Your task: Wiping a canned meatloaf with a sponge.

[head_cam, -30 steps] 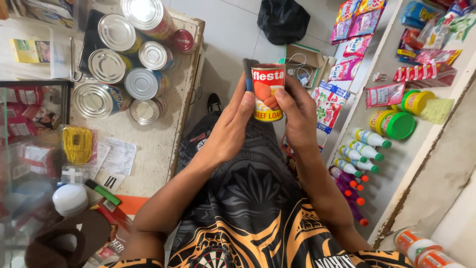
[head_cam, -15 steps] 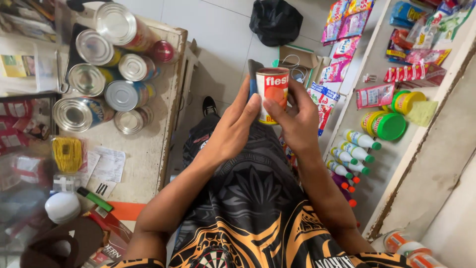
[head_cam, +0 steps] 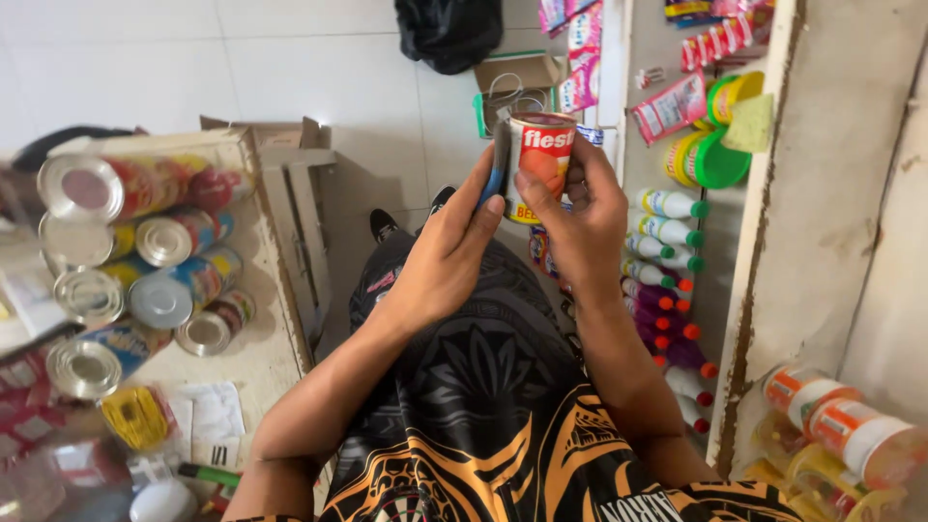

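Observation:
I hold a red and yellow tin can (head_cam: 537, 155) upright in front of me with both hands. My left hand (head_cam: 447, 253) wraps its left side, fingers against the label, and a blue edge shows under those fingers. My right hand (head_cam: 580, 220) grips the can's right side and front. Below the hands are my lap and a black and orange patterned shirt (head_cam: 483, 425).
Several silver-topped tin cans (head_cam: 145, 261) stand on a counter (head_cam: 259, 358) at the left, with a yellow item and papers nearer me. A shelf (head_cam: 754, 242) at the right holds white bottles with green and red caps (head_cam: 667, 232), green lidded tubs (head_cam: 710, 155), sachets and jars (head_cam: 831, 416). A black bag (head_cam: 447, 31) lies on the tiled floor.
My hands have lifted the can a little and carried it rightward, toward the shelf. The view has shifted, so the cans on the counter sit lower and further left.

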